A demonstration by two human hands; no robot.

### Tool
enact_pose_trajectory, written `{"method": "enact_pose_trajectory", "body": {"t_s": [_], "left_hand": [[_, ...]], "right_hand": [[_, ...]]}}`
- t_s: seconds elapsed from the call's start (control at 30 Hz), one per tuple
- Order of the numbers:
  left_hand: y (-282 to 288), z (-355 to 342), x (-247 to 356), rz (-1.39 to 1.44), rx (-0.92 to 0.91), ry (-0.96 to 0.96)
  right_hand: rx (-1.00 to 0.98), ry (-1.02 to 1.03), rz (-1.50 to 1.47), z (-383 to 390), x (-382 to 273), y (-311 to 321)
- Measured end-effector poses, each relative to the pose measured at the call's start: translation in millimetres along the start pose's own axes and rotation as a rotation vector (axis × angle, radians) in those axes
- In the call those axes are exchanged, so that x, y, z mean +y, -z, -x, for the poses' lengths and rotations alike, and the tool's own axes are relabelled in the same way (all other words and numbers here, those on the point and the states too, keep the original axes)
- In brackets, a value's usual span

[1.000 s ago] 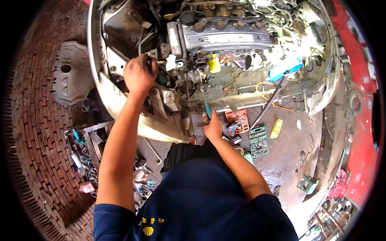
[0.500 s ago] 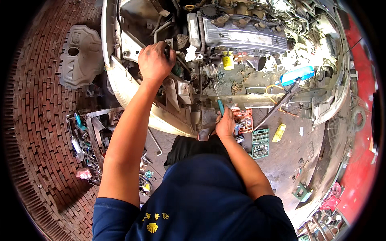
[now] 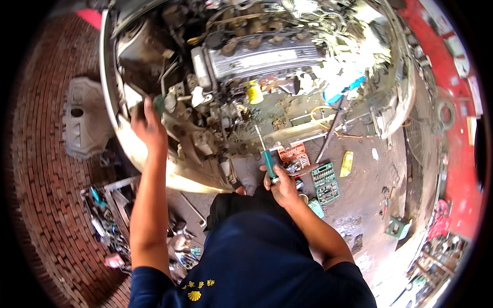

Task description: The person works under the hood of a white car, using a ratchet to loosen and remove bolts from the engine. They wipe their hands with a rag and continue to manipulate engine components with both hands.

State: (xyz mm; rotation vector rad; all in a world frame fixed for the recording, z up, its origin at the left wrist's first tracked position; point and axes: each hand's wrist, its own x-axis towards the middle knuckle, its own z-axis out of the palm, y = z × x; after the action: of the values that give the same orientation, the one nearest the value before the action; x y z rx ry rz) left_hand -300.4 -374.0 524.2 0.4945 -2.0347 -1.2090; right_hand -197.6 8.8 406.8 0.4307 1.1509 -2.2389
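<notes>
My right hand (image 3: 283, 191) is closed around the end of the teal handle of a screwdriver (image 3: 268, 163). Its thin metal shaft points away from me, over the front of the car's engine bay. My left hand (image 3: 150, 131) is over the inner edge of the pale left fender (image 3: 106, 77), its thumb pointing forward. The other fingers are dark and blurred, so whether they hold anything is unclear. Just right of that hand lies a small greenish part (image 3: 158, 104). The engine (image 3: 262, 59) with its silver cover is ahead, a yellow cup-like piece (image 3: 254, 92) hanging at its front.
A red socket set case (image 3: 292, 154) and a green one (image 3: 326, 182) lie open on the floor, near a yellow packet (image 3: 346, 164). A blue object (image 3: 344, 90) rests at the right of the bay. Left are a grey plastic cover (image 3: 87, 118) and a cart of tools (image 3: 110, 215).
My left hand has left the parts beside the engine and moved left to the fender. The screwdriver has come back from the engine bay toward me. The view has shifted.
</notes>
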Motion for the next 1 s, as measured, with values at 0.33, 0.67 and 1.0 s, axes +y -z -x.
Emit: {"method": "enact_pose_trajectory", "body": {"t_s": [0.33, 0.67, 1.0], "left_hand": [[-41.9, 175.7, 115.2, 0.378, -0.739, 0.788], [-56.7, 147.8, 129.3, 0.292, -0.726, 0.735], [-67.5, 144.1, 131.1, 0.212, -0.98, 0.73]], "right_hand": [[-0.447, -0.033, 0.635, 43.9, -99.1, -53.8], [-0.184, 0.774, 1.486, 67.2, -139.7, -59.6], [-0.68, 0.336, 1.097, 51.3, -132.1, -33.2]]}}
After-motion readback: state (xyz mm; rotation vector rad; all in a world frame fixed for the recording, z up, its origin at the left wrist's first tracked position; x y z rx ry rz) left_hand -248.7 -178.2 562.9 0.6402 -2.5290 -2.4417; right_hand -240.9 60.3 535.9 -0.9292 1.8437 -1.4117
